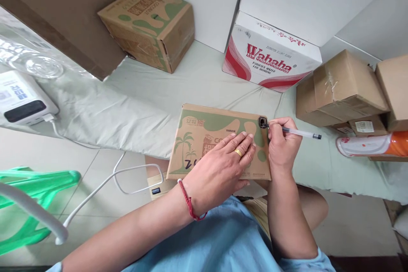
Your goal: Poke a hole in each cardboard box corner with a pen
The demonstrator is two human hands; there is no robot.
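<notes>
A flat piece of brown cardboard (219,115) with green shapes, a printed palm tree and blue handwritten marks lies at the table's near edge, partly over my lap. Across its middle rests my left hand (228,157), palm down with fingers stretched out, covering part of the print. My right hand (283,144) pinches a pen (301,132) with a clear barrel. The pen's tip meets a dark, roughly square marking (263,122) at the cardboard's upper right corner; whether that is ink or a hole I cannot tell.
A coconut-drink carton (156,25) and a Wahaha water carton (270,53) stand at the back. Brown boxes (344,87) and an orange-white package (376,144) are on the right. At left are a white device (25,95), its cable (86,206) and a green plastic object (41,178).
</notes>
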